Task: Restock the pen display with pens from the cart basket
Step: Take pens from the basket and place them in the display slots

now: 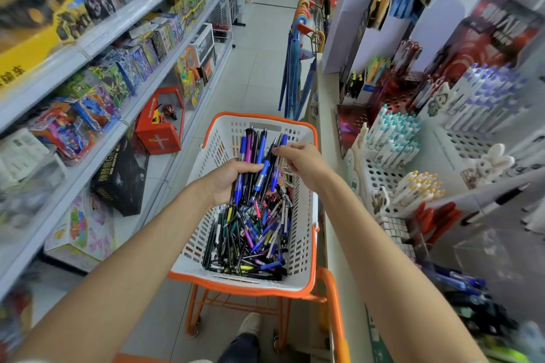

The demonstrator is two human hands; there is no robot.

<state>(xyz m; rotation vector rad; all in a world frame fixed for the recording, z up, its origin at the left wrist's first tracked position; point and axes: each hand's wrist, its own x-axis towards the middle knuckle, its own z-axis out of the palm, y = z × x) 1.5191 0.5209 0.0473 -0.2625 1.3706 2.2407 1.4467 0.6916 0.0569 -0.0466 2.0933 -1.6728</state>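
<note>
A white cart basket (206, 156) with an orange rim stands in the aisle, full of loose mixed pens (250, 239). Above it my left hand (227, 183) grips a fanned bunch of blue, black and purple pens (259, 156). My right hand (298, 160) reaches in from the right and pinches the upper part of one or two pens in that bunch. The pen display (392, 138) is on the right counter: white perforated racks holding rows of teal-capped, blue-capped and yellow-capped pens.
Toy-box shelving (97, 82) lines the left side of the aisle. The orange cart frame (333, 303) sits under the basket, with my shoe below it. Umbrellas (298, 62) hang ahead on the right. Red pens and loose blue pens lie on the near right counter.
</note>
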